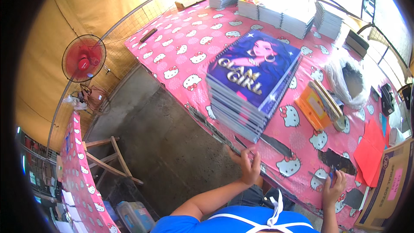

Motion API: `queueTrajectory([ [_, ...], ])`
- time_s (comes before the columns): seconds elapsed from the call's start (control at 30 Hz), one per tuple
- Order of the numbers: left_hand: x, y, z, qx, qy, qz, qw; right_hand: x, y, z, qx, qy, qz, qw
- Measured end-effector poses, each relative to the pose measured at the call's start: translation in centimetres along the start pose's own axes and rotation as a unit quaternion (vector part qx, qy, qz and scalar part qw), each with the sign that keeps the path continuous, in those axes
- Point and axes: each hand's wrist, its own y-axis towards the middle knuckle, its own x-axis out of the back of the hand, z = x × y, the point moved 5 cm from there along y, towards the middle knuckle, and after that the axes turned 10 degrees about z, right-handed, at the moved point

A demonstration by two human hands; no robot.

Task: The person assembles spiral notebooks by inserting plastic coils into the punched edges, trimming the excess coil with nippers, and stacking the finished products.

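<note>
A tall stack of spiral notebooks [254, 67], with a dark-blue illustrated cover on top, stands on the pink patterned tablecloth [179, 62]. My left hand [249, 166] is at the near table edge [224, 140], just below the stack's front corner, its fingers curled over the edge. Farther right, my right hand [335, 186] rests on the cloth beside a torn dark patch, fingers closed around a small tool [331, 175] with a blue part. A thin grey blade-like piece [318, 176] shows beside it; the hand covers most of the tool.
More notebook stacks [276, 13] line the far side. Right of the main stack are an orange box [313, 107], a plastic bag [350, 82], red sheets [370, 151] and a cardboard carton [386, 185]. A red fan [84, 59] and wooden trestle [114, 159] stand left.
</note>
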Motion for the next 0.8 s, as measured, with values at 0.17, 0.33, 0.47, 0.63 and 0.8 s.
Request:
queueTrajectory([
  [0.17,2.3,0.0,-1.4,-0.037,0.180,0.044,0.982,0.2,0.3,1.2,-0.020,-0.020,0.021,0.999],
  [0.33,6.1,0.9,-1.5,-0.020,0.262,-0.023,0.965,-0.1,0.5,0.8,-0.038,-0.022,0.031,0.999],
  [0.47,11.6,5.1,0.4,0.073,0.234,-0.123,0.962,0.3,0.7,0.7,-0.040,-0.006,0.020,0.999],
  [0.63,16.5,12.5,0.9,0.104,0.250,-0.236,0.933,0.6,1.0,0.9,-0.030,0.019,-0.002,0.999],
  [0.8,16.4,15.2,3.5,0.154,0.239,-0.257,0.924,0.6,1.0,1.1,-0.041,0.017,0.007,0.999],
])
